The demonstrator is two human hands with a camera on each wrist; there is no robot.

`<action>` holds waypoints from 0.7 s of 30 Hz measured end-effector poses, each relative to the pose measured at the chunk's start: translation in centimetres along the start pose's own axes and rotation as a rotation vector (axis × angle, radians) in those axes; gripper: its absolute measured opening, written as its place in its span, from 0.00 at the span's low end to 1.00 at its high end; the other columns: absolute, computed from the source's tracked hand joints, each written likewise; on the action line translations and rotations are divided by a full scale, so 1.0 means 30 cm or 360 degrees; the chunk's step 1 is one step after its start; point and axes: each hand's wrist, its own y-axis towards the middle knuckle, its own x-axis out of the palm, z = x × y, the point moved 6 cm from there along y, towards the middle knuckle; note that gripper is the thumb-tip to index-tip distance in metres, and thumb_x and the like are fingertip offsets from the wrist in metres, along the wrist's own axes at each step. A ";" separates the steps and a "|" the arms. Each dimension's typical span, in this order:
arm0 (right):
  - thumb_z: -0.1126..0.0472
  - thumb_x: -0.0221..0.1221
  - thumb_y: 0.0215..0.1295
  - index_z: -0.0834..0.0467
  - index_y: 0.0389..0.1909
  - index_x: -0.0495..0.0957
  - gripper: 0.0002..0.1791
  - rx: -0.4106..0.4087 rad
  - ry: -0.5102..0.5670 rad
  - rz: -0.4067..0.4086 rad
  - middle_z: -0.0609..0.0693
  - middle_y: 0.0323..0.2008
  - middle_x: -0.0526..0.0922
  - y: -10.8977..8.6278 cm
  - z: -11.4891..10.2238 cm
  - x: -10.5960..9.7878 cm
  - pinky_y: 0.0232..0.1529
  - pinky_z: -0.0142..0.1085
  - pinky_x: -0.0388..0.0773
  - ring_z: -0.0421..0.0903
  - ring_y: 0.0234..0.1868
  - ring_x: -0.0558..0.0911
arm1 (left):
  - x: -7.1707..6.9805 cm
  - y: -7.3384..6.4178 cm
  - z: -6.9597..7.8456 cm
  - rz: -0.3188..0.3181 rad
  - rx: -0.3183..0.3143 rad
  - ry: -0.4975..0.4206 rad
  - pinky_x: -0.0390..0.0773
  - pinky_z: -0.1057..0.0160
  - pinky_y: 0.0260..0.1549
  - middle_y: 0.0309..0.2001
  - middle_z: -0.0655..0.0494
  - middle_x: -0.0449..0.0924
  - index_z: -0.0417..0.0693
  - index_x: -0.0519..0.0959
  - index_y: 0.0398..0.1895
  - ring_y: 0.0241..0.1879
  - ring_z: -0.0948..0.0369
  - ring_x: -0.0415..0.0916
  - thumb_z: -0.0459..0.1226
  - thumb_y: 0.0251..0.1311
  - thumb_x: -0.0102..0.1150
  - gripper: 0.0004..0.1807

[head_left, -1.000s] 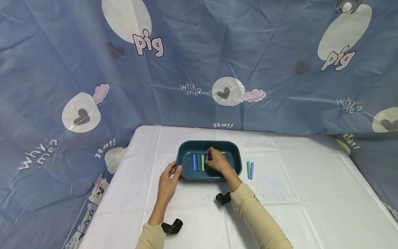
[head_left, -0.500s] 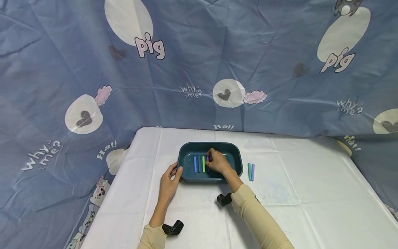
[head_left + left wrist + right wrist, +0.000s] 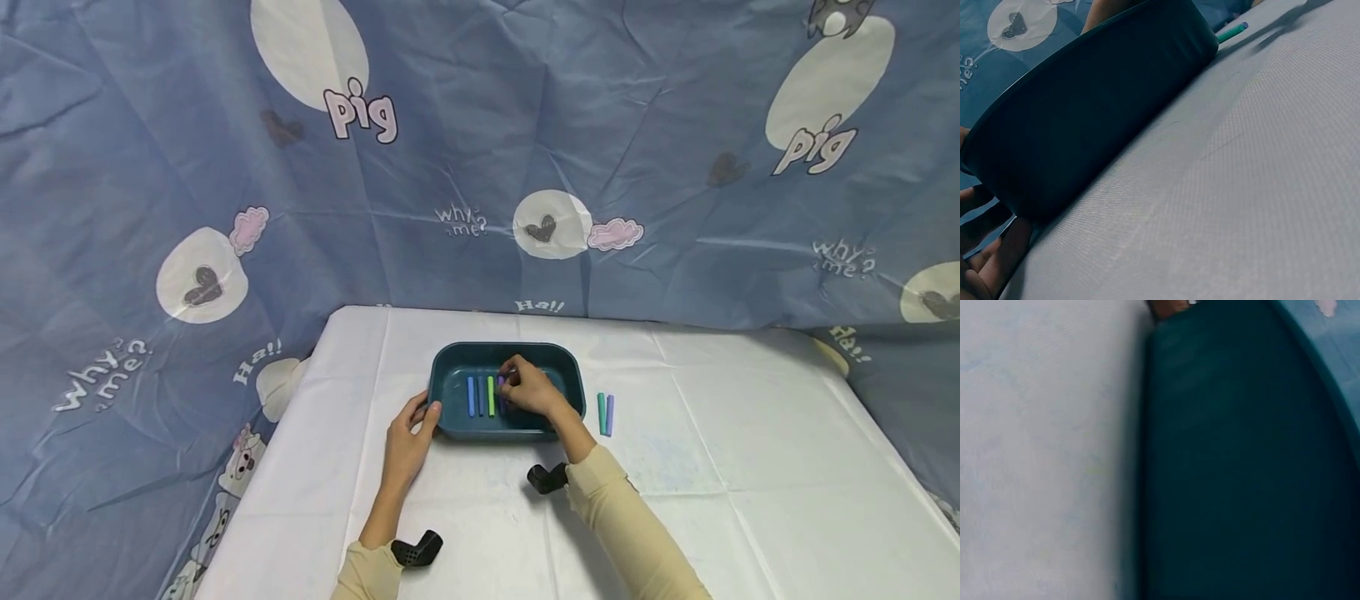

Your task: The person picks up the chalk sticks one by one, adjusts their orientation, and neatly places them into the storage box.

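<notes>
A dark teal rectangular tray (image 3: 487,435) stands on the white cloth in the head view. My left hand (image 3: 405,446) holds its front left corner, thumb at the rim and fingers along the outer wall. Inside lie a blue chalk stick (image 3: 471,397), a dark blue chalk stick (image 3: 482,397) and a lime green chalk stick (image 3: 491,397), side by side. To their right my right hand (image 3: 531,390) pinches a purple chalk stick (image 3: 501,381), mostly hidden by the fingers. The right wrist view shows only the tray's outer wall (image 3: 1241,456) and part of a hand.
Right of the tray, a teal green chalk stick (image 3: 602,413) and a violet chalk stick (image 3: 610,415) lie close together on the white cloth (image 3: 675,517). Behind the table hangs a blue printed curtain (image 3: 450,275). Faint blue smudges mark the cloth.
My right hand and forearm have shifted slightly to the right, with the fingertips still at the purple chalk stick. The left hand and the tray keep their places; the head view tilted slightly.
</notes>
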 end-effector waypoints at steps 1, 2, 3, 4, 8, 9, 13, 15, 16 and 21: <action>0.66 0.58 0.62 0.62 0.53 0.69 0.19 -0.0005 0.0037 -0.0003 0.57 0.38 0.78 -0.004 0.001 -0.006 0.27 0.35 0.81 0.45 0.27 0.81 | -0.001 -0.001 0.001 0.0000 0.0004 0.0002 0.75 0.52 0.54 0.50 0.48 0.82 0.53 0.74 0.60 0.52 0.54 0.79 0.57 0.60 0.55 0.29; 0.67 0.57 0.62 0.63 0.53 0.69 0.19 -0.0012 0.0069 -0.0004 0.57 0.38 0.78 -0.008 0.001 -0.012 0.28 0.35 0.81 0.45 0.27 0.81 | -0.001 0.000 0.000 0.0001 0.0005 0.0005 0.75 0.52 0.55 0.50 0.48 0.82 0.53 0.74 0.60 0.52 0.54 0.79 0.57 0.60 0.55 0.28; 0.67 0.57 0.62 0.63 0.54 0.69 0.19 -0.0022 0.0079 0.0001 0.57 0.37 0.78 -0.010 0.003 -0.019 0.28 0.34 0.81 0.45 0.28 0.81 | -0.001 0.000 -0.001 -0.0001 0.0005 0.0010 0.74 0.52 0.55 0.50 0.49 0.82 0.53 0.73 0.60 0.53 0.54 0.79 0.57 0.60 0.55 0.28; 0.67 0.56 0.62 0.63 0.54 0.69 0.19 -0.0030 0.0087 0.0008 0.57 0.37 0.77 -0.014 0.004 -0.026 0.28 0.34 0.81 0.45 0.28 0.81 | -0.001 0.001 -0.002 -0.0003 -0.0001 0.0010 0.75 0.52 0.54 0.50 0.49 0.82 0.54 0.74 0.60 0.52 0.55 0.79 0.57 0.60 0.55 0.28; 0.67 0.54 0.63 0.64 0.54 0.69 0.18 -0.0067 0.0118 0.0047 0.56 0.37 0.78 -0.025 0.005 -0.052 0.28 0.35 0.81 0.44 0.30 0.81 | -0.002 0.001 -0.006 -0.0006 -0.0015 0.0007 0.79 0.58 0.49 0.50 0.52 0.82 0.56 0.74 0.59 0.52 0.58 0.79 0.57 0.61 0.55 0.27; 0.67 0.55 0.63 0.64 0.54 0.69 0.18 -0.0064 0.0141 0.0053 0.57 0.38 0.78 -0.027 0.007 -0.057 0.28 0.36 0.82 0.45 0.31 0.82 | -0.002 -0.001 -0.007 -0.0007 -0.0017 0.0001 0.79 0.60 0.48 0.50 0.53 0.82 0.56 0.74 0.59 0.52 0.59 0.79 0.57 0.61 0.55 0.27; 0.67 0.55 0.65 0.65 0.57 0.67 0.20 -0.0055 0.0273 0.0029 0.59 0.41 0.78 -0.036 0.014 -0.080 0.33 0.43 0.83 0.53 0.38 0.83 | -0.004 -0.005 -0.008 -0.0008 -0.0007 -0.0013 0.80 0.64 0.44 0.51 0.52 0.82 0.55 0.74 0.59 0.51 0.58 0.79 0.56 0.61 0.55 0.27; 0.67 0.54 0.66 0.67 0.58 0.65 0.21 -0.0062 0.0332 0.0017 0.61 0.43 0.77 -0.043 0.017 -0.095 0.37 0.47 0.83 0.58 0.41 0.83 | -0.002 -0.005 -0.008 -0.0012 -0.0008 -0.0004 0.80 0.65 0.45 0.50 0.52 0.82 0.56 0.74 0.59 0.51 0.58 0.79 0.57 0.61 0.54 0.27; 0.67 0.54 0.66 0.67 0.58 0.64 0.21 -0.0073 0.0352 0.0017 0.61 0.43 0.77 -0.048 0.018 -0.105 0.38 0.48 0.82 0.60 0.42 0.82 | -0.001 -0.004 -0.008 -0.0015 -0.0006 -0.0002 0.80 0.64 0.45 0.50 0.52 0.82 0.56 0.74 0.59 0.51 0.59 0.79 0.58 0.61 0.54 0.27; 0.65 0.53 0.68 0.68 0.60 0.63 0.22 -0.0130 0.0441 0.0030 0.64 0.46 0.75 -0.073 0.018 -0.150 0.44 0.55 0.79 0.65 0.46 0.79 | 0.000 0.001 -0.004 -0.0015 -0.0005 0.0006 0.79 0.58 0.49 0.50 0.53 0.82 0.57 0.74 0.59 0.52 0.59 0.79 0.58 0.60 0.54 0.27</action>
